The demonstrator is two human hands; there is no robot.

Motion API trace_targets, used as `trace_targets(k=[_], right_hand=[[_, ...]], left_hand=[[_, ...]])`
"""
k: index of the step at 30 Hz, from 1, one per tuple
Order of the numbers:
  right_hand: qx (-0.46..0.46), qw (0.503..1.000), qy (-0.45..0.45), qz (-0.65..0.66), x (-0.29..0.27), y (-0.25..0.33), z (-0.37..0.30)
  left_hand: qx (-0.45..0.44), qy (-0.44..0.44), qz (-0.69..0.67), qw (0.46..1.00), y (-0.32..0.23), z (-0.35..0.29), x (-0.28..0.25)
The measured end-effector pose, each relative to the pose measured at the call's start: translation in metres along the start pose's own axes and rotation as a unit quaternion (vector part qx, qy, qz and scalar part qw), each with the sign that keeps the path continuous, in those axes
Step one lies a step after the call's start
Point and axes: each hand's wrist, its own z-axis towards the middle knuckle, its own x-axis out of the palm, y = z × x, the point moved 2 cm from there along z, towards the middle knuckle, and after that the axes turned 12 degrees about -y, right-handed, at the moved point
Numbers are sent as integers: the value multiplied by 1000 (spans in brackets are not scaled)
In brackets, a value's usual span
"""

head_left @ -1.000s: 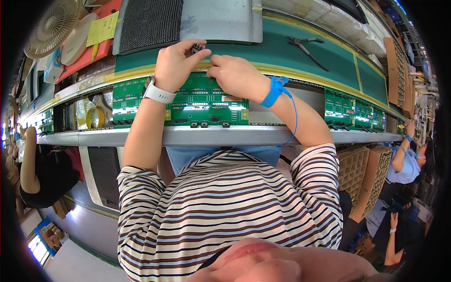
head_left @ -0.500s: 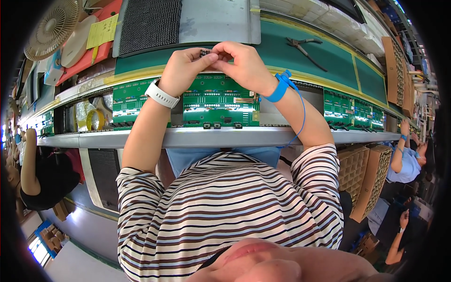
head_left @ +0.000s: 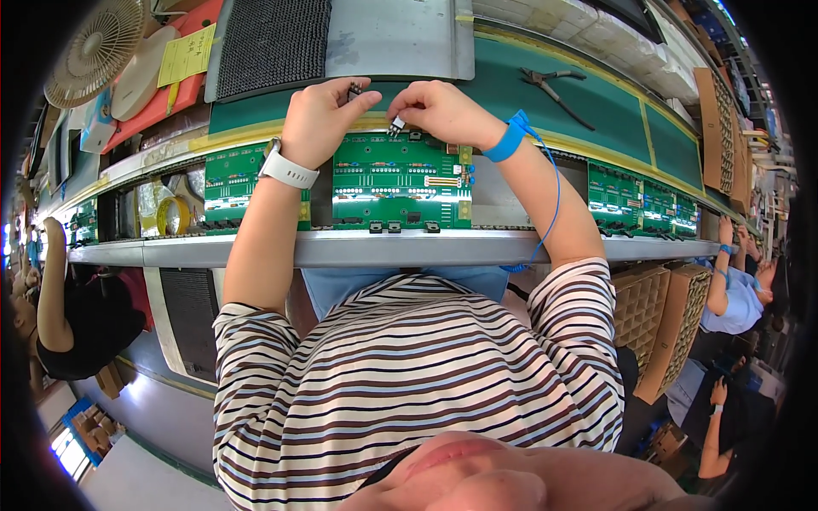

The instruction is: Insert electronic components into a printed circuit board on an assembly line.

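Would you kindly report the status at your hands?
Left hand holding small dark parts. Right hand pinching one small component near green circuit board. Pliers aside, touching neither hand.

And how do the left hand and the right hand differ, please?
The left hand holds several small dark parts; the right hand pinches what looks like a single part. The left hand wears a white wristband, the right hand a corded blue strap. Both are bare.
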Motion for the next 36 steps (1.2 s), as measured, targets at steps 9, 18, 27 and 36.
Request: trace_targets(k=[9,18,27,36], right_hand=[[-116,969,-66,-206,16,13,-11],[-202,943,-74,-255,20,17,-16],[-242,945,-41,-218,17,26,-21],[-9,969,-185,166,25,14,-10]], left_hand=[[13,-2,8,1000,-4,-2,1],[19,-3,-2,1000,-9,-2,-1],[-15,23,-24,999,-6,-3,4],[-95,88,-191,973,4,-6,19]])
